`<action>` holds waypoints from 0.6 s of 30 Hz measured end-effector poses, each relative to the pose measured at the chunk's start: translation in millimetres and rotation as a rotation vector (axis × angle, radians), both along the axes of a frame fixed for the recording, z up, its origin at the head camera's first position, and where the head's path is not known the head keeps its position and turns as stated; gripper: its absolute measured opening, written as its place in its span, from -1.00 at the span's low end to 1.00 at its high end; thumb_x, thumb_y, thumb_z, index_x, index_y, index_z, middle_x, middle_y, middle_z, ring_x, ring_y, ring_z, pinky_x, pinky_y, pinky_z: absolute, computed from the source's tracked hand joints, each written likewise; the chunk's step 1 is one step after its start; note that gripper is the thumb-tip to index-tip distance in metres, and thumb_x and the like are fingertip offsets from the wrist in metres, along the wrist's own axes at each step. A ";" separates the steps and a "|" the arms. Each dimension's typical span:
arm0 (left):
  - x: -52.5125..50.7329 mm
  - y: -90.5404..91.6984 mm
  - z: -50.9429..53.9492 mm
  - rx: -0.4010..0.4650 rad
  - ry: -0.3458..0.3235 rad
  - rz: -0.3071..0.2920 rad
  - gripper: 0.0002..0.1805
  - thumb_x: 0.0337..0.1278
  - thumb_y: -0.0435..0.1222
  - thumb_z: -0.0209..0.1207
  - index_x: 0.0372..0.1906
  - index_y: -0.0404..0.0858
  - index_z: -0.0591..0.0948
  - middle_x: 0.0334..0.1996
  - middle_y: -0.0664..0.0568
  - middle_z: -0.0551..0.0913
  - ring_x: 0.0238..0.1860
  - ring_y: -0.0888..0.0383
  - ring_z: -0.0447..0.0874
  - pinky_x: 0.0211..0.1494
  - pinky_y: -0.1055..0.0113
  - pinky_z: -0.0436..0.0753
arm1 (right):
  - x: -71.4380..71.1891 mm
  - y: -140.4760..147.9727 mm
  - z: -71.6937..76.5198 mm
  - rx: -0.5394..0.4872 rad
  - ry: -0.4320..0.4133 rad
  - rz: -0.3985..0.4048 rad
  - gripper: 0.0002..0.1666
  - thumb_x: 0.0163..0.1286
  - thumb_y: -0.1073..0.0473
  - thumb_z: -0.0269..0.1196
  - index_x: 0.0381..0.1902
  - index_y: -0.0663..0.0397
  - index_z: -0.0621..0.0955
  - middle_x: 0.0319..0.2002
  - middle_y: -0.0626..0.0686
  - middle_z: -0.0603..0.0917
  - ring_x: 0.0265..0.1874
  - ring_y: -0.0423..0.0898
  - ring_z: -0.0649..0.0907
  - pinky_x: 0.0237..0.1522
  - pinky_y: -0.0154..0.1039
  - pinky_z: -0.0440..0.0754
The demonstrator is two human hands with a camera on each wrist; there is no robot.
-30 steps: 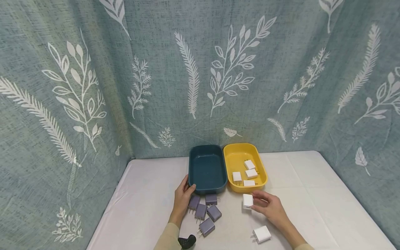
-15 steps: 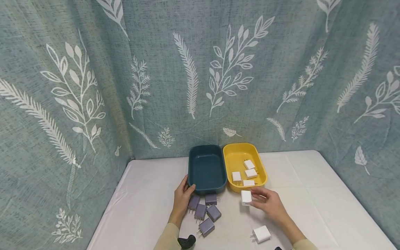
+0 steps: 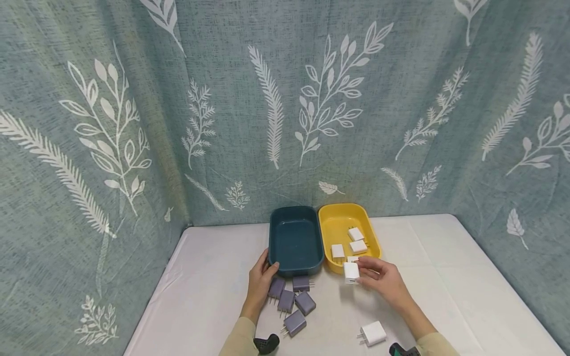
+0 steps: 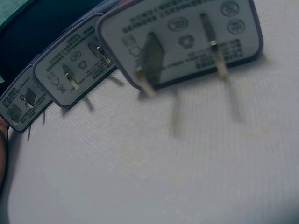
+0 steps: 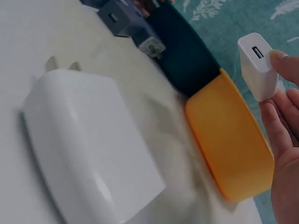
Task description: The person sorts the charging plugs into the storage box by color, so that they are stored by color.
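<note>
Between the thumb and fingers of my right hand (image 3: 386, 286) is a white USB wall charger (image 3: 351, 273), raised in front of the yellow bin (image 3: 376, 232). In the right wrist view the USB port of this held charger (image 5: 256, 65) shows. Several white chargers (image 3: 337, 251) lie inside the yellow bin. My left hand (image 3: 259, 284) grips the near left corner of the dark blue bin (image 3: 296, 240), its thumb at the front rim. Several purple chargers (image 3: 295, 324) lie on the table before that bin, their prongs seen in the left wrist view.
Another white charger (image 3: 373, 333) lies on the white table (image 3: 205, 291) near my right forearm; it looms large in the right wrist view. The two bins stand side by side against the leaf-patterned curtain (image 3: 285, 123). Black devices (image 3: 267, 343) sit at both wrists.
My right hand has moved forward with the white charger, from the table area to the front rim of the yellow bin. My left hand stays at the dark blue bin.
</note>
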State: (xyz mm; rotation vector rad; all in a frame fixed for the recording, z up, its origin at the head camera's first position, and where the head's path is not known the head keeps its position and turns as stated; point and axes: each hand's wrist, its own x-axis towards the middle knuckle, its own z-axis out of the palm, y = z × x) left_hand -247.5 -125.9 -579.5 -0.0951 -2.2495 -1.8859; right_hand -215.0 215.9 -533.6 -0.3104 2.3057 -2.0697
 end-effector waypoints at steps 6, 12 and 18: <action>4.2 -0.5 10.8 0.017 -0.024 -0.015 -0.35 0.33 -0.31 0.13 0.45 -0.38 0.23 0.43 -0.28 0.27 0.44 -0.16 0.27 0.44 0.08 0.36 | -7.9 -0.3 10.3 -0.014 0.062 -0.017 -0.35 0.09 0.37 0.43 0.15 0.48 0.49 0.14 0.41 0.55 -0.05 -0.43 0.65 0.07 -0.39 0.66; 15.4 2.0 34.0 0.011 -0.039 -0.048 -0.34 0.34 -0.33 0.11 0.44 -0.45 0.20 0.43 -0.33 0.25 0.43 -0.20 0.27 0.43 0.07 0.36 | -17.8 0.2 15.6 0.020 0.064 -0.039 -0.30 0.12 0.29 0.45 0.19 0.44 0.48 0.16 0.40 0.55 -0.06 -0.43 0.65 0.07 -0.41 0.65; 19.5 4.0 39.1 0.003 -0.035 -0.041 -0.35 0.34 -0.33 0.11 0.44 -0.45 0.21 0.42 -0.34 0.27 0.42 -0.21 0.30 0.42 0.08 0.38 | -30.7 0.5 19.9 0.039 0.076 -0.072 -0.31 0.14 0.27 0.44 0.20 0.40 0.48 0.15 0.36 0.57 -0.06 -0.43 0.64 0.05 -0.46 0.65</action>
